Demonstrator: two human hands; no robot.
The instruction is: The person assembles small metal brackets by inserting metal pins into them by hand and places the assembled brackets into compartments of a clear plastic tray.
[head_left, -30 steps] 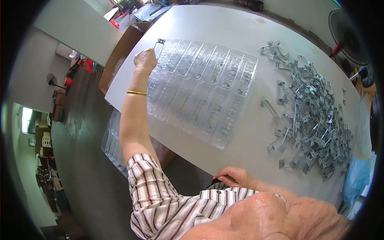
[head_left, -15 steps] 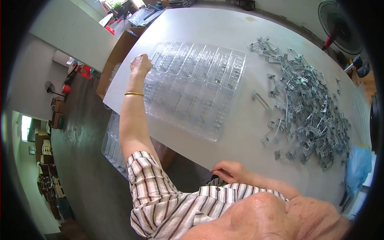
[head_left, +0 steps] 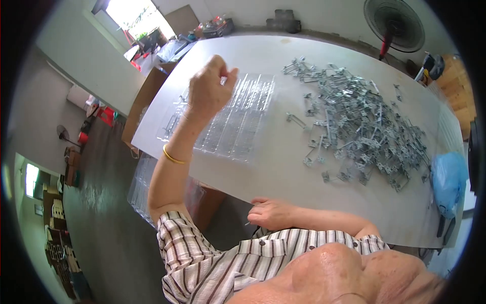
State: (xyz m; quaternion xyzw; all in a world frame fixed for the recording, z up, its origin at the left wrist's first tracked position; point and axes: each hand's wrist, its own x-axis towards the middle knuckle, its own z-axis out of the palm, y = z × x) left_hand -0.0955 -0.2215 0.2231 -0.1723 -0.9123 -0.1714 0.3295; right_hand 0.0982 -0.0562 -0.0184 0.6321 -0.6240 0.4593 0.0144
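My left hand point(head_left: 211, 87), with a gold bangle on that wrist, is raised over the clear plastic trays point(head_left: 235, 121). Its fingers are loosely curled, with a gap by the thumb, and I see nothing between them. At the near table edge, my right hand point(head_left: 272, 214) is closed; a small thin tip shows by its fingers, too little to name. A large heap of grey metal clips point(head_left: 362, 116) lies to the right of the trays. One loose clip point(head_left: 296, 120) rests between heap and trays.
More clear trays point(head_left: 142, 190) sit below the left table edge, and a cardboard box point(head_left: 144, 104) stands beyond it. A blue plastic bag point(head_left: 449, 182) is at the table's right side. A fan point(head_left: 394, 25) stands behind the white table point(head_left: 253, 185).
My left hand has moved up and to the right from the trays' far left corner, and the clip seen in it earlier no longer shows. The view has tilted up. My right hand remains near the edge.
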